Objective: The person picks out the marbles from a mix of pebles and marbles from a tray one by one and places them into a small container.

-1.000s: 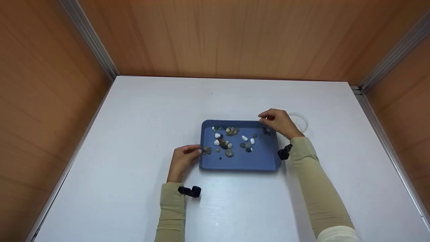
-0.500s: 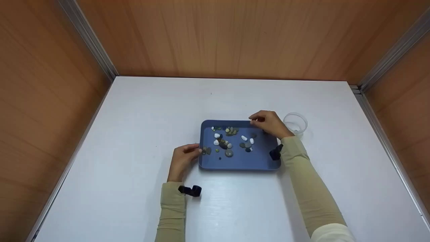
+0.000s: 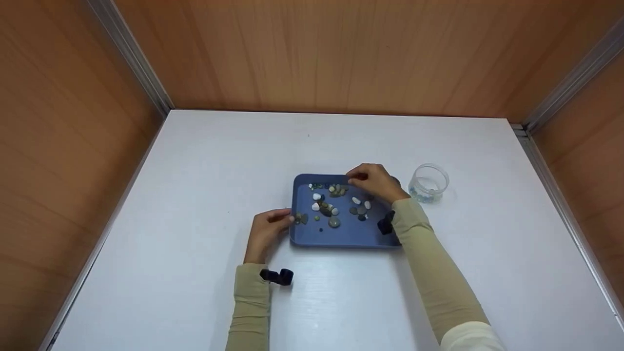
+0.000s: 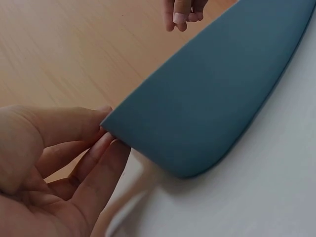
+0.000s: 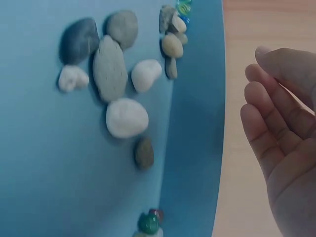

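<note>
A blue tray (image 3: pixel 351 234) sits mid-table with several pebbles (image 3: pixel 334 222) and small glass beads scattered in it. My left hand (image 3: pixel 287 219) pinches the tray's left rim; the left wrist view shows thumb and fingers of that hand (image 4: pixel 106 131) clamped on the tray (image 4: pixel 212 98) at its edge. My right hand (image 3: pixel 353 176) hovers over the tray's far side, holding nothing. In the right wrist view its fingers (image 5: pixel 269 128) are loosely bent beside the tray (image 5: pixel 49 173), near a white pebble (image 5: pixel 127 117) and a green bead (image 5: pixel 148 222).
A clear plastic cup (image 3: pixel 429 182) with blue beads at its bottom stands on the white table (image 3: pixel 195 170) right of the tray. Wooden walls enclose the table on the left, back and right. A black wrist camera mount (image 3: pixel 278 276) sits on my left sleeve.
My right hand has moved left from the cup to above the tray's far edge, uncovering the cup. The left hand has kept its hold on the rim.
</note>
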Tool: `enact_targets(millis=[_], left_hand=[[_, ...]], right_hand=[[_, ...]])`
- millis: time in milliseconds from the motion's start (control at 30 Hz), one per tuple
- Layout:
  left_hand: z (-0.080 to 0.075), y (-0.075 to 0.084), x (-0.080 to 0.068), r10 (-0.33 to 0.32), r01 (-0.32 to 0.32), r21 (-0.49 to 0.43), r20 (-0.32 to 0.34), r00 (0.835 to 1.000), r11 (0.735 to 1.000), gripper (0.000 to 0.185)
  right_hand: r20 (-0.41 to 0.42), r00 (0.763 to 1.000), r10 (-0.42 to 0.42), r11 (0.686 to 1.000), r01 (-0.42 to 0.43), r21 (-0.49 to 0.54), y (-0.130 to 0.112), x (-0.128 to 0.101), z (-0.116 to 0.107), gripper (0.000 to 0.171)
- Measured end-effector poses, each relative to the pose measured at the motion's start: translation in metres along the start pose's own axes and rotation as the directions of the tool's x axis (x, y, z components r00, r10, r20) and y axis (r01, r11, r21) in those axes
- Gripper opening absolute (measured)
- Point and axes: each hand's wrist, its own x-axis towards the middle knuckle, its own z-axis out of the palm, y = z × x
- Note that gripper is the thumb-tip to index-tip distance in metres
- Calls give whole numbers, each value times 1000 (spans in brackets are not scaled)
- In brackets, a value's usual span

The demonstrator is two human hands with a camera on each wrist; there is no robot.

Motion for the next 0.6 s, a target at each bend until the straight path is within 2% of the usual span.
enact_targets(millis=[233, 600], left_hand=[[0, 1, -2, -1, 2, -6, 8, 1000, 1000, 27], [0, -2, -3, 22, -21, -28, 23, 999, 999, 30]], right_hand=[[30, 999, -30, 1000, 30, -5, -5, 3, 10, 26], [76, 997, 17, 1000, -17, 6, -8, 9, 24, 28]])
